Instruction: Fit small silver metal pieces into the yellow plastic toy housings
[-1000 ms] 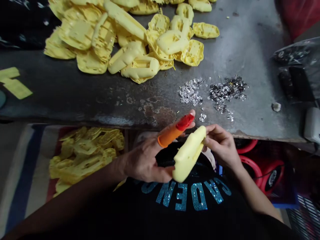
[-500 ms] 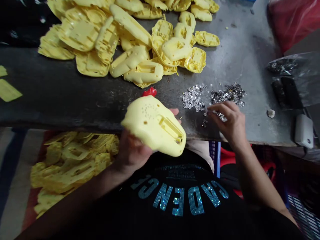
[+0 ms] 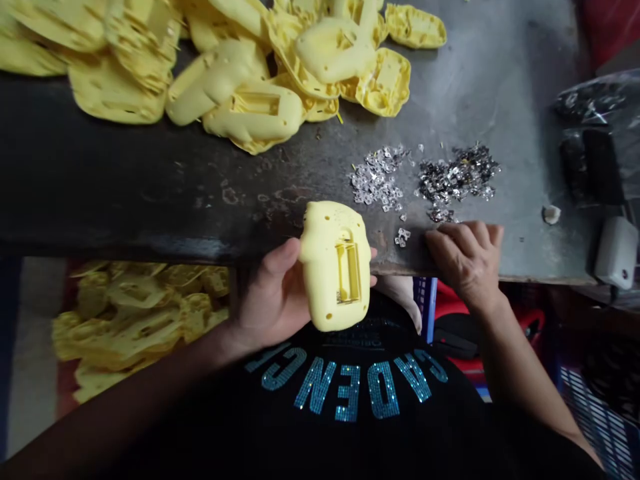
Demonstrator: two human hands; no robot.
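Note:
My left hand [image 3: 273,300] is closed around a yellow plastic toy shell [image 3: 320,267], held over the table's front edge. Its outer side faces me, showing a rectangular battery compartment and small screw holes. My right hand [image 3: 467,260] rests by the table edge with fingers curled; whatever they may hold is hidden. Just beyond those fingers lies a pile of dark, shiny metal battery contacts [image 3: 457,177]. To its left is a lighter pile of silver metal contacts [image 3: 377,180]. A few loose metal contacts [image 3: 401,237] lie between the shell and my right hand.
Many yellow shells [image 3: 250,113] are heaped along the table's far side. More yellow parts [image 3: 140,320] fill the space below on the left. A clear plastic bag [image 3: 607,113], a white device [image 3: 619,253] and a small white lump [image 3: 551,214] lie at right.
The shell has turned more upright in my left hand, its compartment now running toward me. My right hand has drawn back slightly from the contacts. The red piece behind the shell is out of sight.

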